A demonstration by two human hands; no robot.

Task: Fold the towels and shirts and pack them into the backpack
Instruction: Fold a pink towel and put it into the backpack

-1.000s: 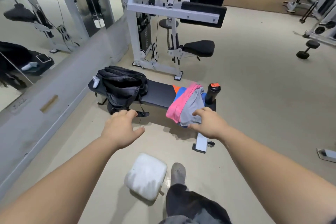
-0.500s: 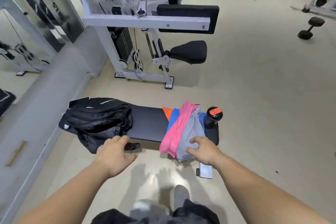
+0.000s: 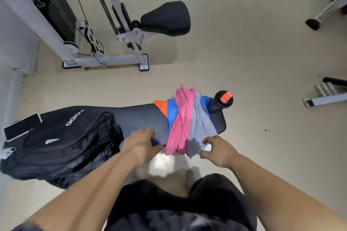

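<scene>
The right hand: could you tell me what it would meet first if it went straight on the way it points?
Most likely the grey cloth hanging off the bench edge; the right hand points up-left at its lower hem, though depth is unclear.

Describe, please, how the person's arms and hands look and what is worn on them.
The left forearm and the right forearm are bare; no sleeves, gloves or wristbands plainly show. The left hand and the right hand carry no visible ring or watch, though blur softens the left one. Dark shorts show below the arms.
</scene>
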